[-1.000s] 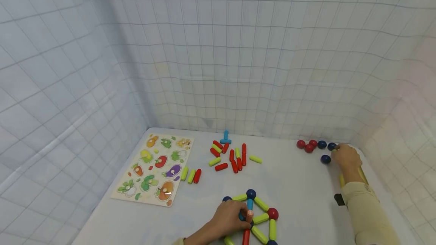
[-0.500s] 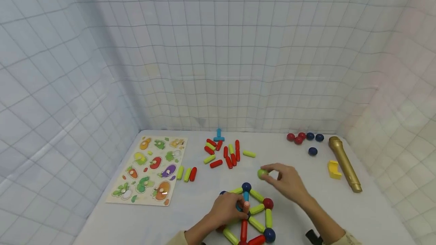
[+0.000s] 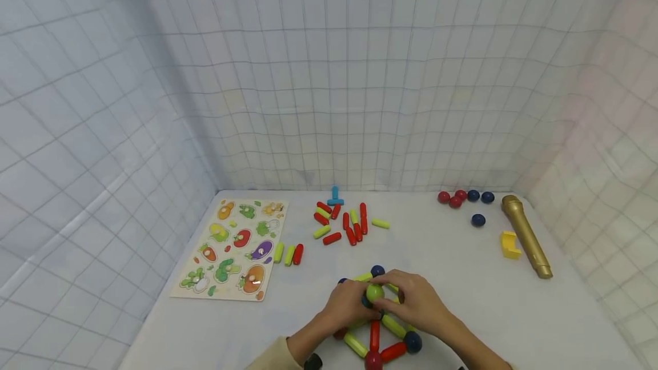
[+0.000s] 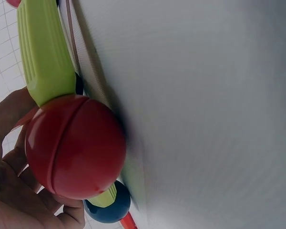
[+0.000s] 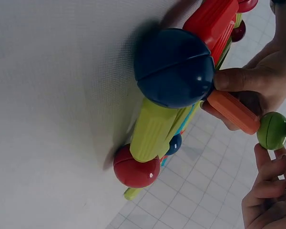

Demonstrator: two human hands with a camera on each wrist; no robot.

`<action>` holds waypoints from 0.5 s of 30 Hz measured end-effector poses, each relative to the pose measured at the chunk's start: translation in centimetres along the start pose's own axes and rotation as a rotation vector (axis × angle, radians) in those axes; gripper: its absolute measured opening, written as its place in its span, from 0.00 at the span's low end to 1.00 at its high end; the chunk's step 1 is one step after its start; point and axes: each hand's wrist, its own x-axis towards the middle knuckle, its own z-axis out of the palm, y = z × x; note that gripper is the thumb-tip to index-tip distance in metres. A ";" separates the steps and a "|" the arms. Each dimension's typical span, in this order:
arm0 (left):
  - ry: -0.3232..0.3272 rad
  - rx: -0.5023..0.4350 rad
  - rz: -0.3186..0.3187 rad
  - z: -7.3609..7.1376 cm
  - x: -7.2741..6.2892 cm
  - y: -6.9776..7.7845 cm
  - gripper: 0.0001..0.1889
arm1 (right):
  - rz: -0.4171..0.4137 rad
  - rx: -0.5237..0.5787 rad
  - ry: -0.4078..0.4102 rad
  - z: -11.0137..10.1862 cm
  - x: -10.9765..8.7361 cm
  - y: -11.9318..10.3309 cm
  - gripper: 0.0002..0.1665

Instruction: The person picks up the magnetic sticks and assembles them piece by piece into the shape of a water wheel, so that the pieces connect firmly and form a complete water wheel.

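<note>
In the right wrist view, my left hand (image 5: 257, 76) holds an orange magnetic rod (image 5: 234, 113) near its lower end. My right hand (image 5: 269, 188) pinches a green ball (image 5: 271, 131) at the rod's upper end. The head view has both hands close together over a ball-and-rod frame, the left hand (image 3: 346, 304) meeting the right hand (image 3: 417, 301) at the ball. Lime rods (image 3: 356, 345), red rods (image 3: 393, 352), a navy ball (image 3: 413, 342) and a red ball (image 3: 373, 360) form the frame. In the left wrist view, a red ball (image 4: 76, 148) partly covers the left hand.
Loose red and lime rods (image 3: 332, 238) lie at mid-table, with blue pieces (image 3: 335, 198) behind. A vegetable puzzle board (image 3: 231, 250) sits left. Red and navy balls (image 3: 478, 220), a yellow clip (image 3: 510, 244) and a gold microphone-shaped piece (image 3: 528, 237) lie right.
My right hand has come from the far right with the green ball, bringing it left and down to the orange rod. My left hand has stayed at the frame's middle.
</note>
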 end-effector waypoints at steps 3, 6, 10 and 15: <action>-0.012 -0.011 -0.006 -0.1 0.1 0.1 0.09 | 0.014 -0.006 0.002 -0.1 0.0 0.1 0.20; -0.005 -0.026 0.020 -0.2 0.1 0.2 0.08 | 0.028 -0.011 0.010 -0.3 0.1 0.3 0.19; 0.012 -0.034 0.061 -0.4 0.3 0.2 0.07 | 0.046 -0.001 0.007 -0.6 0.1 0.3 0.19; -0.051 -0.051 0.082 -0.9 0.4 -0.5 0.10 | 0.065 0.000 -0.012 -0.4 -0.1 0.2 0.20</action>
